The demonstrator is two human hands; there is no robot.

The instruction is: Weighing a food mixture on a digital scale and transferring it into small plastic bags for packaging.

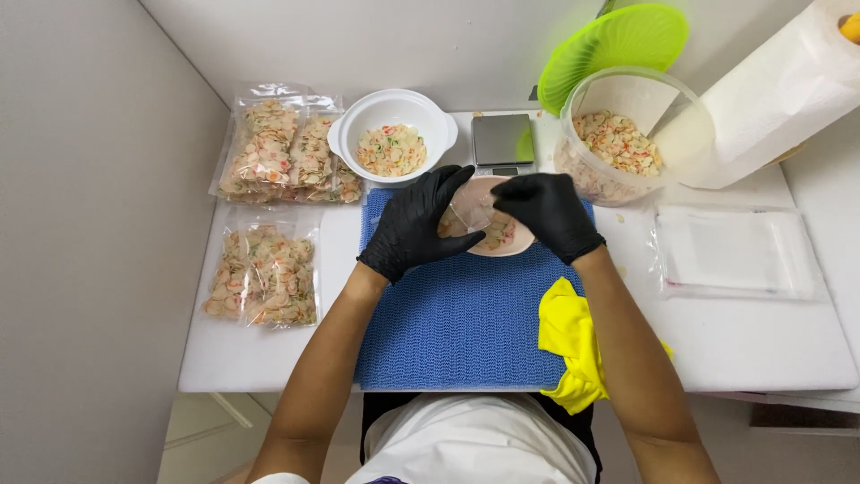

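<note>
Left hand [414, 226]: black-gloved, over the far edge of the blue mat [461, 314], fingers [459, 240] curled round the left side of a small clear bag [473, 213] and closed on it.
Right hand [548, 213]: black-gloved too, fingers pinched on the right upper edge of the same bag — both hands hold it between them.
Clear bag: held just above a shallow pink dish [502, 235]; it is thin and see-through, and how much is in it cannot be told.
Pink dish: on the mat, partly hidden by the hands, with pale chips flecked orange and green in it.
White bowl [391, 130]: beyond the left hand, holding the same chips.
Scale [503, 143]: small and grey, just right of the white bowl, behind the dish.
Clear tub [627, 134]: round, right of the scale, part full of chips — its lime-green lid [614, 49] leans against the wall behind.
Filled bags [282, 152]: stacked at the far left of the white worktop [743, 341], with more [264, 273] lying nearer.
Empty bags [735, 251]: a flat pile at the right.
Paper towel roll [779, 94]: far right corner.
Yellow cloth [569, 345]: on the mat's right edge, under the right forearm.
</note>
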